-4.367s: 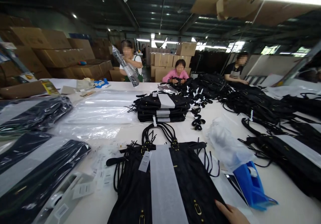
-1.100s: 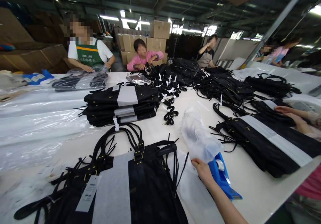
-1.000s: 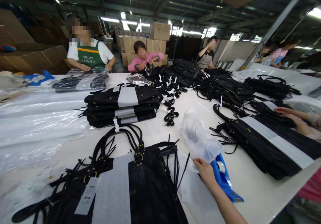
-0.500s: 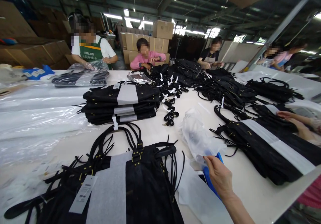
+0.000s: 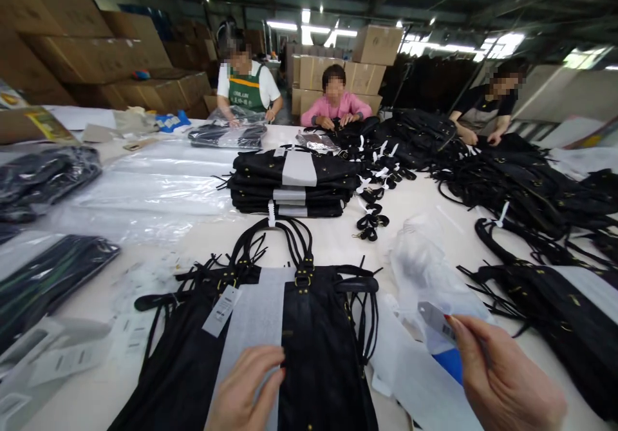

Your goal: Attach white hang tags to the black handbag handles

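My right hand (image 5: pixel 506 379) pinches a small grey hang tag (image 5: pixel 437 323) with a printed label, between thumb and fingers. Below it lie a crumpled clear plastic bag (image 5: pixel 418 260) and something blue (image 5: pixel 451 364). A black handbag (image 5: pixel 321 334) lies flat before me, its handles pointing away and tied with a white strap (image 5: pixel 271 214). Down its middle runs a pale wrapping strip (image 5: pixel 258 305), and a white tag (image 5: pixel 221 310) hangs by the left handle. Over the strip hovers my left hand (image 5: pixel 248 389), thumb and fingers slightly apart, holding nothing visible.
Beyond the handbag sits a stack of black bags (image 5: pixel 294 186), beside black straps (image 5: pixel 371 218). Clear plastic sheets (image 5: pixel 154 186) cover the left side. More black bags (image 5: pixel 545 315) lie at right. Three people work across the table; cardboard boxes (image 5: pixel 96 57) stand behind.
My view has swung left. My left hand has come in over the handbag. My right hand has drawn back from the plastic bag, and a tag now shows in its fingers.
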`<state>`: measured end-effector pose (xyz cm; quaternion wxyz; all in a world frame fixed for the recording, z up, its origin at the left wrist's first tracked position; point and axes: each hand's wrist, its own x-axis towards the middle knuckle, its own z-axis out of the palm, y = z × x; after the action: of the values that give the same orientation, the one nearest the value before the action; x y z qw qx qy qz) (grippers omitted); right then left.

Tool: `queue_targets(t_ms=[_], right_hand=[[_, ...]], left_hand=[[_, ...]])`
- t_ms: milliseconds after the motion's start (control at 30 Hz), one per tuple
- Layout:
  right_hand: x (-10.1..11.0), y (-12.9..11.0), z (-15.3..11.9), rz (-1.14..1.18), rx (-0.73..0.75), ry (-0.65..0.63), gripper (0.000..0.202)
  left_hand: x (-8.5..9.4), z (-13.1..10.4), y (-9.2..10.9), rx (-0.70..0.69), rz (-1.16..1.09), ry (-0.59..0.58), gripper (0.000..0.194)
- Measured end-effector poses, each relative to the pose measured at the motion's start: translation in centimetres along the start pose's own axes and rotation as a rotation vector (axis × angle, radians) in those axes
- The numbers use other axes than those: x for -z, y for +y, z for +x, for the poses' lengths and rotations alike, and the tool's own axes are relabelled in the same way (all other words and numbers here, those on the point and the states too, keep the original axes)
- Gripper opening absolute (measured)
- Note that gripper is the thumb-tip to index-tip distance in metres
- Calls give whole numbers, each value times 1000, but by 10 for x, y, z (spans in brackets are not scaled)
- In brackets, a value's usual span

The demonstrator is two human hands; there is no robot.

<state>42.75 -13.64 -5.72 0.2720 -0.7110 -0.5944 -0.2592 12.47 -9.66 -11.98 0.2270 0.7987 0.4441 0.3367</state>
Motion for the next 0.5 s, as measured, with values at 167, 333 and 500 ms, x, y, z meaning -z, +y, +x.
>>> queue_targets(t_ms=[167,333,500], right_hand=[[-1,15,12,-19,206,-83,27],[8,23,9,-47,86,-55,23],[22,17,4,66,-180,-82,27]], left_hand=[[-57,36,33,-39,-258,-186,14],[-83,37,33,105,-307,-322,16],[-96,55,42,192,-420,-416,14]])
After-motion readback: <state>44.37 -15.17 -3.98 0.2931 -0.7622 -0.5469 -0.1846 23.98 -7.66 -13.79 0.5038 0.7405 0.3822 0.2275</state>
